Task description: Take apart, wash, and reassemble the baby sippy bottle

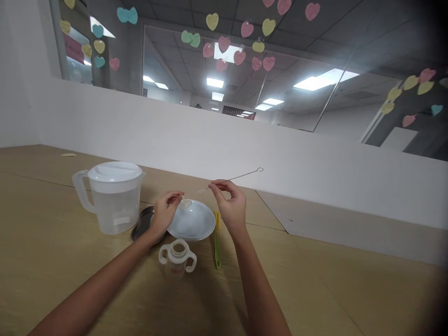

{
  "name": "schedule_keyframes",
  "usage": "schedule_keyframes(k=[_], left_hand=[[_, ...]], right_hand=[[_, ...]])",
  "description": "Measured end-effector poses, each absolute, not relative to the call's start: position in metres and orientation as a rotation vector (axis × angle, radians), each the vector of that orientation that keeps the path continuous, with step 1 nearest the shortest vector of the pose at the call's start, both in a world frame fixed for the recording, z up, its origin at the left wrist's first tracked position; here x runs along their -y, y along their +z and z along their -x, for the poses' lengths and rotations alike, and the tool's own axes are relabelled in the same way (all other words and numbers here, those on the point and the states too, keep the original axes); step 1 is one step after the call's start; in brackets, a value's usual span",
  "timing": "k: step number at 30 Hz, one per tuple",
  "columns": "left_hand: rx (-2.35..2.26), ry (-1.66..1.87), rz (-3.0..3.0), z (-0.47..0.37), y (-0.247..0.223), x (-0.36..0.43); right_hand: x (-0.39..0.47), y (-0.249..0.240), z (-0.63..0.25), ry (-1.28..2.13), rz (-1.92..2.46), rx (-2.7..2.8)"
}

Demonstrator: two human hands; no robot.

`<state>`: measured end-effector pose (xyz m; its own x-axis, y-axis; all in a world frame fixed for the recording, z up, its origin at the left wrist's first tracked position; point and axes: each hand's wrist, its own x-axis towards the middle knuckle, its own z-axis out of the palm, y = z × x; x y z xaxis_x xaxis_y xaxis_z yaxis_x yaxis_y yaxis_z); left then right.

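My left hand (166, 212) pinches a small translucent piece (185, 204), which looks like a bottle nipple, over the far left rim of a white bowl (192, 224). Between the thumb and fingers of my right hand (231, 200) is a thin wire straw brush (245, 175). Its looped end points up to the right, and its other end points toward the left hand, apart from the translucent piece. A clear baby bottle (178, 256) with two white handles stands uncapped in front of the bowl. Beside the bowl lies a green-handled brush (217, 252) with a yellow head.
A lidded translucent pitcher (117, 205) stands at the left, its handle facing left. Partly under my left hand and the bowl is a dark metal tray (142, 226). A white wall (168, 135) with windows bounds the wooden table (315, 289) at the back.
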<state>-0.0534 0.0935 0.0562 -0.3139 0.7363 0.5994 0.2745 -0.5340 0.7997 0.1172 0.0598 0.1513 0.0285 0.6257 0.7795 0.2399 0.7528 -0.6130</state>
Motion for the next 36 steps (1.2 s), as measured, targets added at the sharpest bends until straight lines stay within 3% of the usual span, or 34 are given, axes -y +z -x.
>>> schedule_keyframes(k=[19,36], left_hand=[[-1.045,1.889,-1.359,0.041,0.070,-0.091],[-1.139,1.730,-1.778,0.035,0.067,-0.091]], right_hand=[[-0.057,0.141,-0.106,-0.041,0.640,1.798],[-0.069,0.132,-0.106,-0.205,0.789,1.845]])
